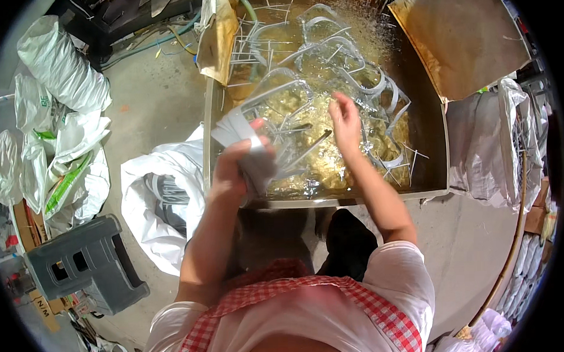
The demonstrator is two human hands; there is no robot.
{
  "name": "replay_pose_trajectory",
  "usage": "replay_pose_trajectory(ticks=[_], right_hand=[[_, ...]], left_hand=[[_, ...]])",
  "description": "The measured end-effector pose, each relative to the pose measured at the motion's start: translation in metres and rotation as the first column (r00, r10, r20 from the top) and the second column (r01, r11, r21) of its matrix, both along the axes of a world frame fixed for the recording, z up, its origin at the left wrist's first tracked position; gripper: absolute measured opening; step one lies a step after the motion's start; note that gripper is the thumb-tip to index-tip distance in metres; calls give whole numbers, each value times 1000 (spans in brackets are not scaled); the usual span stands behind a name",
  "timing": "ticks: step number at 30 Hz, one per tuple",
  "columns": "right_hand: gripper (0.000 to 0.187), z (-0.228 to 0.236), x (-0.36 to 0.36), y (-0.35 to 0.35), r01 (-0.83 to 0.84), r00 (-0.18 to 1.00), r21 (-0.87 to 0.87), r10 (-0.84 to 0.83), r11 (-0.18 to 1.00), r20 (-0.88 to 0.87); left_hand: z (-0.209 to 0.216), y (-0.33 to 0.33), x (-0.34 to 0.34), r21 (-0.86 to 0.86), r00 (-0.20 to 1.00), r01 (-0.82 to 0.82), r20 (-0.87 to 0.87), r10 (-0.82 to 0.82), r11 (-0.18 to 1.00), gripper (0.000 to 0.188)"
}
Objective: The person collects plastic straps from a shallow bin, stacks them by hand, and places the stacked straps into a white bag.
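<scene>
Grey floor around water-filled trough. I see left hand clamped on grey flat pieces, blurred, over trough's near left part. Right hand above water, fingers loosely curled; can't tell whether fingertips meet. White sack beside trough, left.

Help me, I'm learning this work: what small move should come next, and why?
Probably reach the right hand toward the looped grey strips in the tub: it looks empty there, while the left hand grips a grey bundle.
</scene>
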State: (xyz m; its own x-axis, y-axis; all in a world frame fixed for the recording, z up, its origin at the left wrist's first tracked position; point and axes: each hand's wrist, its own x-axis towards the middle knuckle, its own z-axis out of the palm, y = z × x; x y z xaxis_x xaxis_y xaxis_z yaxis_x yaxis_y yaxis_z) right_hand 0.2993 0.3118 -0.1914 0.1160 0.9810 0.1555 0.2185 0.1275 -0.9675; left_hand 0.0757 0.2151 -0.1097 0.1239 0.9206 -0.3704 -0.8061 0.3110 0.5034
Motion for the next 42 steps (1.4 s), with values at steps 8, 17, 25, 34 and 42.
replay_pose_trajectory(ticks=[8, 17, 25, 34, 42], right_hand=[[93, -111, -16, 21, -568, 794, -699, 65, 434, -604], [61, -138, -68, 59, -602, 475, -534, -271, 594, -837], [22, -59, -17, 64, -568, 449, -417, -158, 710, -879], [54, -25, 60, -32, -684, 586, -485, 14, 546, -810], [19, 36, 77, -52, -320, 941, -409, 238, 855, -238]], left_hand=[[1, -10, -11, -27, 987, 154, -46, -155, 988, 60], [15, -20, -12, -68, 954, 242, -167, -250, 968, 56], [9, -32, -20, 207, 986, 162, 6, -166, 965, 57], [26, -15, -18, 200, 985, -160, 97, 143, 967, 49], [7, -11, 22, 19, 949, 129, -294, -118, 991, 30]])
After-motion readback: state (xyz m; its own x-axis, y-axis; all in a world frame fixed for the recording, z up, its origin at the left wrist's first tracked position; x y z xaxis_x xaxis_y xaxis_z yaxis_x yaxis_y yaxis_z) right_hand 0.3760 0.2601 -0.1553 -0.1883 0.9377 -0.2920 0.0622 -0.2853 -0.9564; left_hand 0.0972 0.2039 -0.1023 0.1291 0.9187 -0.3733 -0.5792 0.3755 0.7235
